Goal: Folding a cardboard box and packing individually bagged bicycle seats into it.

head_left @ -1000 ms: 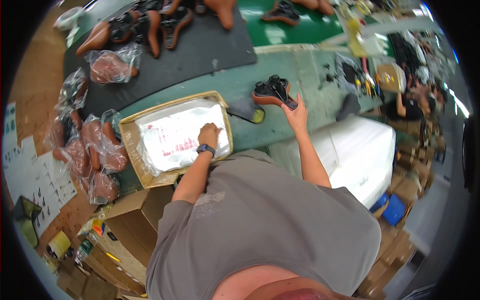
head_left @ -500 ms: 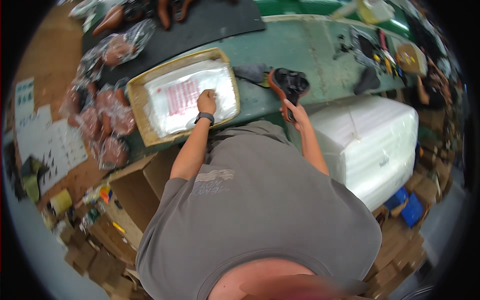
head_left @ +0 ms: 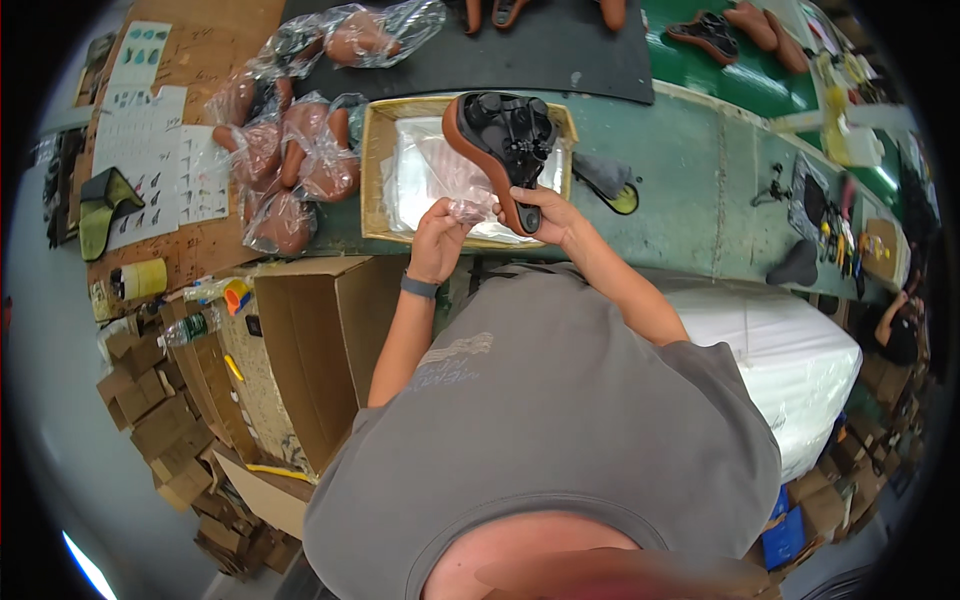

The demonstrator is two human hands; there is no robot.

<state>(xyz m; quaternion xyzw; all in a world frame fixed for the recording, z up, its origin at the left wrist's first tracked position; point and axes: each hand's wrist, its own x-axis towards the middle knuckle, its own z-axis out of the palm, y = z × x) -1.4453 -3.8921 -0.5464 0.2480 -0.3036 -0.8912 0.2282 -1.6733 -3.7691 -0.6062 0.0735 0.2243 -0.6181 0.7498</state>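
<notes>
while your right hand (head_left: 550, 215) is wrapped around the narrow nose of the brown-and-black saddle (head_left: 510, 130), its wide end juts toward twelve o'clock above the tan box (head_left: 376, 175), so a loose grip could let it tip and drop in. your left hand (head_left: 436, 238), at the saddle's seven o'clock, has its fingers pinched on thin clear plastic (head_left: 472, 210); i can't tell whether that is free of the stack of film (head_left: 408, 200) below, and a hard tug might drag up layers or tear it. the saddle's black fittings could snag it. at nine o'clock, the plastic-wrapped saddles (head_left: 322, 160) could be knocked by a wide swing.
</notes>
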